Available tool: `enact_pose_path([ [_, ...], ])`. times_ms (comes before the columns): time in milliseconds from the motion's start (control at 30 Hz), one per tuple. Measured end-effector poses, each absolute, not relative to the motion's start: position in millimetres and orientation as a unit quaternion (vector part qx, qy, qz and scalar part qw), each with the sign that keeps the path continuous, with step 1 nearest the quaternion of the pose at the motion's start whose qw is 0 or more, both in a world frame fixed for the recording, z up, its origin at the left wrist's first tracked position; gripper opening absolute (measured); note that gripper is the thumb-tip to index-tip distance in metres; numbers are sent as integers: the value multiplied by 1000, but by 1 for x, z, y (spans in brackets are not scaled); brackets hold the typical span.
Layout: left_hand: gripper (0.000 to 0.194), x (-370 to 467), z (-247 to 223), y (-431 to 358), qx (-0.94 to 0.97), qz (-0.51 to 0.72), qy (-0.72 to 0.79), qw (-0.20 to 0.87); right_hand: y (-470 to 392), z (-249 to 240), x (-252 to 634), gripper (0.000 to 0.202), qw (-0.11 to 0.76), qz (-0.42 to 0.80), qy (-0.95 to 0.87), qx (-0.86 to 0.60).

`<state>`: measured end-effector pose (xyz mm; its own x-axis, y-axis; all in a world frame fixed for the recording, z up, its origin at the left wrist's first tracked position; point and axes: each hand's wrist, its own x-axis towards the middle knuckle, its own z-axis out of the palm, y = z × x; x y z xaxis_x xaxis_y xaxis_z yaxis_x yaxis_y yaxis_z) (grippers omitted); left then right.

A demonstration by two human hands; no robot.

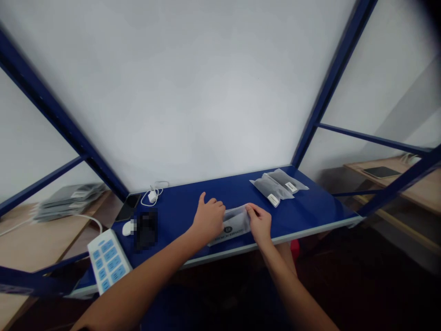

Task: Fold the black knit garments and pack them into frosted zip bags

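Bag (237, 225) is at the table's (193, 197) six o'clock, right hand (260, 224) pinching its edge. Left hand's (209, 218) grip I cannot tell.

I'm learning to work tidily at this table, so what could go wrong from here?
The bag lies close to the table's front edge and might slip off if the right hand loosens. Its thin film may crease or tear if pulled hard. The left forearm passes close by the white panel and could nudge it.

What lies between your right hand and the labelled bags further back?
Just blue tabletop between the right hand and the labelled bags, in the head view.
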<state>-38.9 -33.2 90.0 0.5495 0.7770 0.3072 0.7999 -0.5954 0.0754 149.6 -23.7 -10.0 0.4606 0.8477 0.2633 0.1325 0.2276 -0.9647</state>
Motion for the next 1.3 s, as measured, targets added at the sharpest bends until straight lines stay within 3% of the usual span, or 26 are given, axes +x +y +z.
enact_pose_path([
  [233,24,-66,100,-33,-870,-131,-475,19,-15,-6,156,37,611,332,-480,-534],
  [533,20,-82,86,-32,-858,-150,-491,3,-20,-1,149,36,591,335,-531,-506],
  [667,20,-79,79,-23,-863,-198,-464,13,-9,14,158,34,491,353,-648,-462],
  [733,19,-73,81,-14,-851,-253,-458,40,-1,30,161,21,488,286,-685,-460],
  [800,18,-65,86,-2,-822,-329,-460,64,3,50,160,15,548,170,-686,-447],
  [900,18,-58,89,16,-771,-424,-471,69,-2,71,156,20,634,-23,-663,-397],
  [967,21,-61,76,25,-756,-432,-489,43,-9,67,155,26,633,-94,-667,-381],
  [1033,23,-68,49,28,-763,-391,-514,0,-13,45,157,23,582,-99,-702,-398],
  [1200,29,-85,-33,18,-778,-257,-568,-72,-2,-34,179,19,353,26,-796,-491],
  [1300,32,-87,-52,14,-780,-243,-572,-72,9,-48,192,24,291,50,-806,-512],
])
